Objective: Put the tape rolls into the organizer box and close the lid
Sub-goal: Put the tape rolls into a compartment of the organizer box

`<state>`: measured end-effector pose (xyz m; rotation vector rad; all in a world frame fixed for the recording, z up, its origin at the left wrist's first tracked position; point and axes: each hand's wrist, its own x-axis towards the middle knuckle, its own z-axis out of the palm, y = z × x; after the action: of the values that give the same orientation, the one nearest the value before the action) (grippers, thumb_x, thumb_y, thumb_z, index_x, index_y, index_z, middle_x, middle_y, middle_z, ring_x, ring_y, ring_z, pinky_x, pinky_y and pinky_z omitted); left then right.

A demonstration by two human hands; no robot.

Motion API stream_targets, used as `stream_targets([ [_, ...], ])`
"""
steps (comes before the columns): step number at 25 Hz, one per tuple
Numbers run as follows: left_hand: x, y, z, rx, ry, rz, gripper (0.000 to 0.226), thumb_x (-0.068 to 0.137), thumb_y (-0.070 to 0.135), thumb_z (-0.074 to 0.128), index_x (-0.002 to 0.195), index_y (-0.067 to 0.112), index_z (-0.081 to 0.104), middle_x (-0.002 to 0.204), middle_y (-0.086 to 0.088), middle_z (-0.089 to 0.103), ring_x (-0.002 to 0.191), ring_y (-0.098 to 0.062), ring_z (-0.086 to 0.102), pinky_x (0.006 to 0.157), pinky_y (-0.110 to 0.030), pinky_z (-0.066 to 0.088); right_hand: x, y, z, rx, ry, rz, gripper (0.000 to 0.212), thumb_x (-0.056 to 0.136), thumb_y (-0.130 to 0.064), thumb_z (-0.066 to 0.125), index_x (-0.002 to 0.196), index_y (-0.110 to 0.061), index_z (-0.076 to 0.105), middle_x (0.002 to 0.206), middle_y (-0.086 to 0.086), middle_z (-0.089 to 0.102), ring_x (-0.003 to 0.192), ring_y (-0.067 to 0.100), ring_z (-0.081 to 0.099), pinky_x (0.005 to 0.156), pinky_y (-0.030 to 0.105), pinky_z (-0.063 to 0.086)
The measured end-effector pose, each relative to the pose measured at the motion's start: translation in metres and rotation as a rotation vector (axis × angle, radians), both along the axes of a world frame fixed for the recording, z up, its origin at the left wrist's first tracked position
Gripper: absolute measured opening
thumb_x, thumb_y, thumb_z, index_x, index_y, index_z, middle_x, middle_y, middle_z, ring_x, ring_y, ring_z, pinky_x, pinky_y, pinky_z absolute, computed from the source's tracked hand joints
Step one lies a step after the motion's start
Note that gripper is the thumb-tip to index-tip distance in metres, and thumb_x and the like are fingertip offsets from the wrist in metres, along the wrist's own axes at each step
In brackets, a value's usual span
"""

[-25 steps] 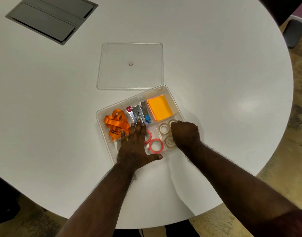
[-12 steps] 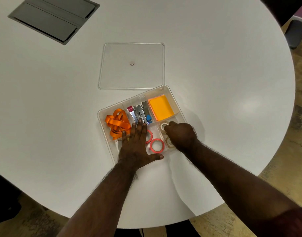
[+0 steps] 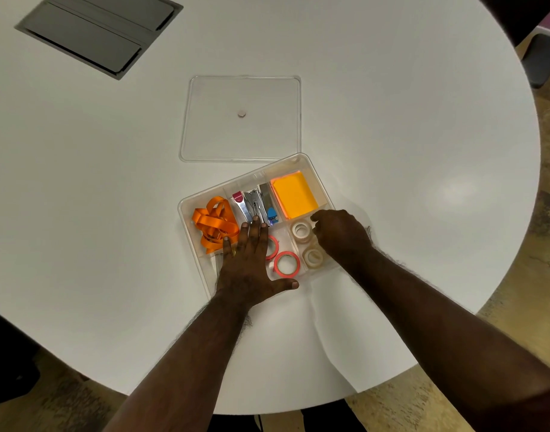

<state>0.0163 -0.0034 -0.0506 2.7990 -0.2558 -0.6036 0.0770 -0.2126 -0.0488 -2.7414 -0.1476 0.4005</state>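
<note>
Right hand shifted back off clear rolls | left hand flat, fingers spread, on organizer box | right fingers curled, grip unclear | lid off on counter | risk: knuckles dislodge rolls

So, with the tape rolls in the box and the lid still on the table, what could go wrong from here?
1. The lid lies beyond the box; reaching for it may nudge the box, since it sits askew.
2. The left hand covers part of a red roll; lifting that hand could drag it out.
3. The right hand hides one compartment, so a roll standing too high there could block the lid.
</note>
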Motion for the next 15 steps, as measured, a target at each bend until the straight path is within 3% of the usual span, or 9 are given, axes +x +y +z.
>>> stream_targets([
  [3,0.000,0.000,0.000,0.007,0.015,0.001,0.126,0.060,0.092,0.041,0.152,0.024,-0.011,0.153,0.006,-0.026,0.147,-0.023,-0.019,0.116,-0.051,-0.014,0.001,0.007,-0.003,0.105,0.189,-0.053,0.032,0.090,-0.014,0.061,0.122,-0.010,0.061,0.117,0.009,0.070,0.096,0.027,0.070,0.082,0.037,0.058],
  [7,-0.001,0.000,0.000,0.006,0.000,0.004,0.126,0.060,0.092,0.042,0.152,0.024,-0.009,0.151,0.007,-0.029,0.142,-0.020,-0.025,0.109,-0.046,-0.023,0.005,0.009,-0.010,0.115,0.237,-0.189,0.026,0.091,-0.016,0.054,0.115,-0.009,0.063,0.107,0.016,0.070,0.092,0.034,0.069,0.079,0.045,0.059],
  [10,0.000,0.000,-0.001,0.015,-0.002,0.001,0.126,0.059,0.093,0.040,0.152,0.024,-0.010,0.151,0.008,-0.029,0.142,-0.020,-0.025,0.111,-0.048,-0.021,0.004,0.011,-0.013,0.156,0.195,-0.225,0.029,0.090,-0.026,0.063,0.113,-0.008,0.066,0.108,0.012,0.073,0.086,0.029,0.072,0.080,0.041,0.061],
  [15,0.000,0.000,-0.003,-0.001,0.016,0.007,0.127,0.058,0.094,0.038,0.152,0.025,-0.012,0.152,0.007,-0.029,0.143,-0.020,-0.026,0.115,-0.050,-0.018,0.003,0.015,-0.018,0.084,0.162,-0.259,0.023,0.086,-0.027,0.064,0.100,-0.009,0.067,0.098,0.009,0.074,0.086,0.025,0.070,0.074,0.030,0.053],
])
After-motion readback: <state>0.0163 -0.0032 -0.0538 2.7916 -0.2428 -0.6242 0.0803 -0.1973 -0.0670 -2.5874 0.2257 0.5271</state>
